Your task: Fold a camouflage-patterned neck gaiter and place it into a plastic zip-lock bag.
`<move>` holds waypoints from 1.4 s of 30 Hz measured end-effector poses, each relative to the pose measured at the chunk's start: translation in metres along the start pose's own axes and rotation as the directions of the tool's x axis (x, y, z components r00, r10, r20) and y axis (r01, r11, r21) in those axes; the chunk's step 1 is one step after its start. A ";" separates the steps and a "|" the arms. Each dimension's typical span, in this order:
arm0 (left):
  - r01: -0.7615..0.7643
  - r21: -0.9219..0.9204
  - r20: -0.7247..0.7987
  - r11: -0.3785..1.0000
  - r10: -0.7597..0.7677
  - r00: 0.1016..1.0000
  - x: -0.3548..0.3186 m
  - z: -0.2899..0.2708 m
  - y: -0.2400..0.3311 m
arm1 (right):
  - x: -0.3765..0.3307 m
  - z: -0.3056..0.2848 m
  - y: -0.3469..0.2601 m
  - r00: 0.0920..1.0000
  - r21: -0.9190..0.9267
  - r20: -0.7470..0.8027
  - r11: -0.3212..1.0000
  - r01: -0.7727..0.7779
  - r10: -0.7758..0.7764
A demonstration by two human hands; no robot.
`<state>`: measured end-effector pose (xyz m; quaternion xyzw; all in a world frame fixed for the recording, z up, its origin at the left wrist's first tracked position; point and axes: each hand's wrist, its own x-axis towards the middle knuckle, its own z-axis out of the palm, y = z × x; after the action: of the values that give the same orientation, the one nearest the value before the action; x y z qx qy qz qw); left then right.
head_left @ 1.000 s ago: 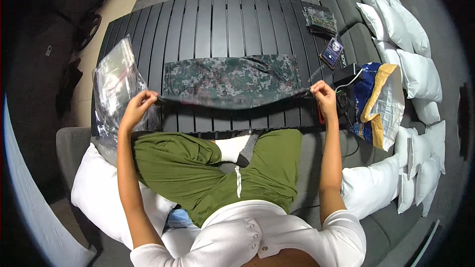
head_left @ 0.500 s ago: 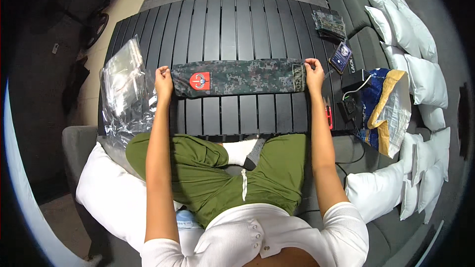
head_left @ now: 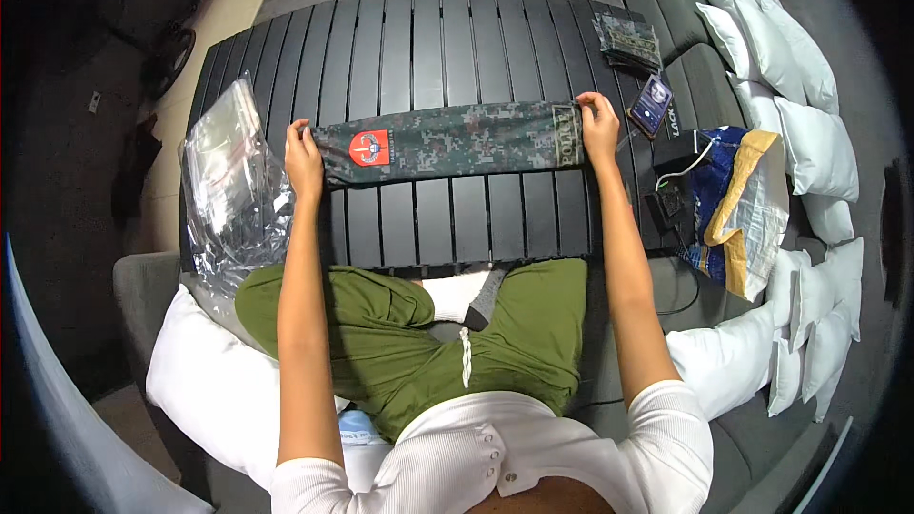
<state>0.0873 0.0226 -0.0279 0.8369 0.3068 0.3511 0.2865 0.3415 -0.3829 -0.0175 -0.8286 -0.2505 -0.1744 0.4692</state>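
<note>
A dark digital-camouflage arm sleeve (head_left: pixel 462 141) stretches flat between my hands over the slatted black table (head_left: pixel 428 219). It bears a red shield-shaped patch (head_left: pixel 371 148) near its left end and a printed panel at its right end. The left end is pinched by my left hand (head_left: pixel 304 164), the fingers closed on the edge. At the other end my right hand (head_left: pixel 598 130) grips the upper corner between thumb and fingers. The sleeve tilts slightly, its right side farther from me than its left.
Clear plastic bags (head_left: pixel 224 181) lie at the table's left edge. On the right are a stack of packaged camouflage items (head_left: pixel 628 41), a phone (head_left: pixel 650 107), a black box with a cable (head_left: pixel 678 150) and a blue-and-yellow sack (head_left: pixel 738 209). White pillows (head_left: pixel 814 148) line the grey sofa.
The sleeve has been lifted slightly and its right end raised farther from me. Both hands have shifted a little left, and the red-handled scissors are now hidden by my right arm.
</note>
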 end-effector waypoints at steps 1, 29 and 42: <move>-0.009 0.006 0.000 1.000 0.009 1.000 0.003 0.000 -0.001 | 0.002 0.002 0.000 1.000 -0.012 0.009 1.000 0.015 -0.015; 0.251 0.218 0.034 0.943 -0.264 0.964 -0.003 0.000 0.010 | -0.015 0.019 -0.014 0.910 -0.313 -0.047 0.859 -0.405 0.412; 0.272 0.375 -0.007 0.887 -0.290 0.957 -0.013 -0.009 0.019 | -0.002 0.017 0.003 0.891 -0.340 0.006 0.839 -0.425 0.454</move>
<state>0.0796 0.0032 -0.0146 0.8311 0.4784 0.2208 0.1781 0.3420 -0.3699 -0.0290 -0.9372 -0.0413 -0.0655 0.3401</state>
